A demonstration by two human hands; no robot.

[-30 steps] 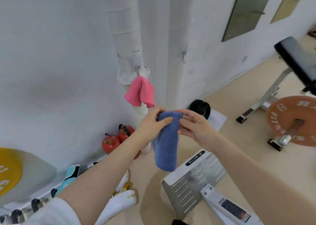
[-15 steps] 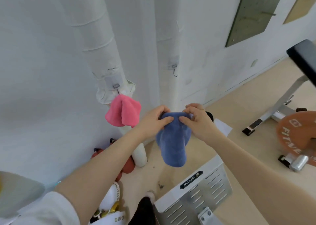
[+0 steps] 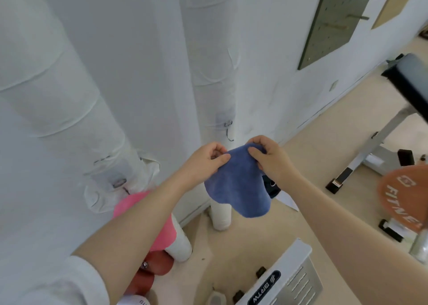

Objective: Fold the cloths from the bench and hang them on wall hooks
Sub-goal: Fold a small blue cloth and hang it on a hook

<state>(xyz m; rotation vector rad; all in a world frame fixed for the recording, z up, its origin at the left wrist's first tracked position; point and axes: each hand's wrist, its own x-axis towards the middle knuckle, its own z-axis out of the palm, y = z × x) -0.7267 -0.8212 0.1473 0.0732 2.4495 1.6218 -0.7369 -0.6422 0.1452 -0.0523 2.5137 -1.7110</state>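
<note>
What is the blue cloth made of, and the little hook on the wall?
The folded blue cloth looks like soft, fuzzy microfibre or terry: its surface is matte and nappy, and it droops limply from both hands. The small wall hook seems to be thin bent metal wire, dark grey; it is too small to be sure.

The room is bright, with soft, even light and only faint shadows on the white wall (image 3: 115, 50). The wide lens bends the pipes (image 3: 69, 110) so they lean outward. The orange plate (image 3: 403, 203) and black pad (image 3: 412, 84) at the right edge look smeared. The blue cloth (image 3: 238, 184) looks sharp.
</note>
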